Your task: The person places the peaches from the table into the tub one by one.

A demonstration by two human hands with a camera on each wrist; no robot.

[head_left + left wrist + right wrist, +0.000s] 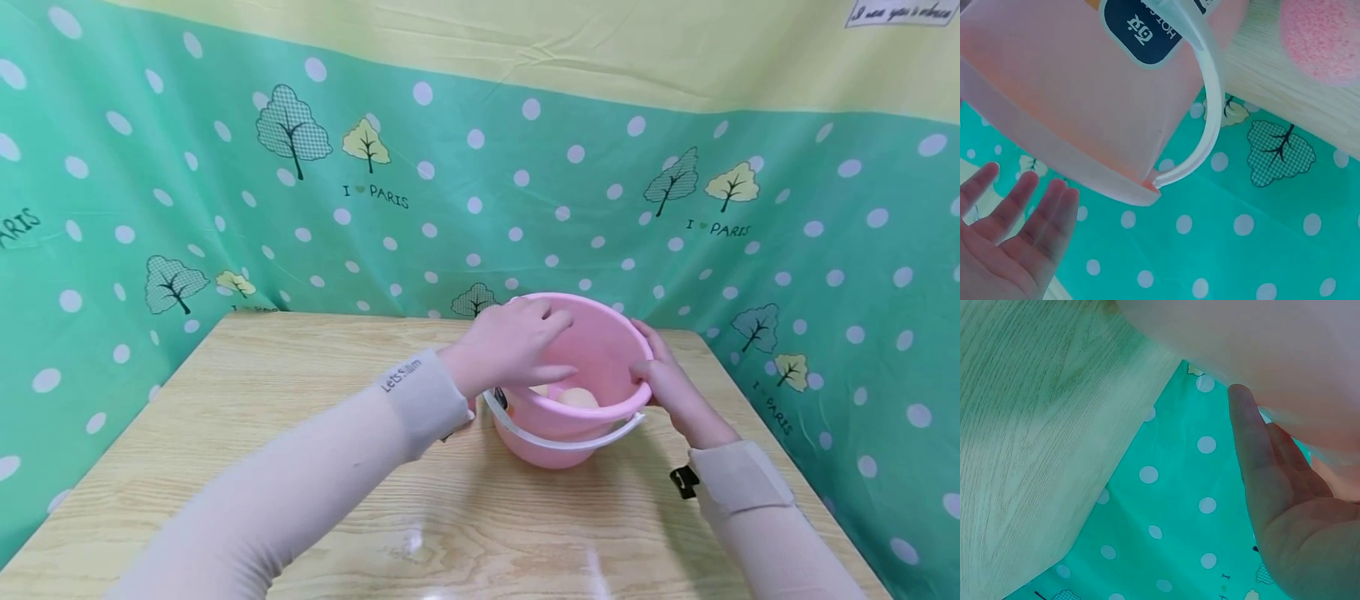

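Bucket (603, 346), right hand (673, 385) gripping, contents (578, 397) (partly hidden)

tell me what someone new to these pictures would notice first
Probably the big pink bucket, right of centre in the head view, with the right hand gripping its rim and the left hand over its opposite side. A pale round thing shows inside it. Behind the table hangs a bright green and yellow curtain with white dots and trees.

Pink bucket (600, 354) lies open above; white handle (555, 445) crosses its front.
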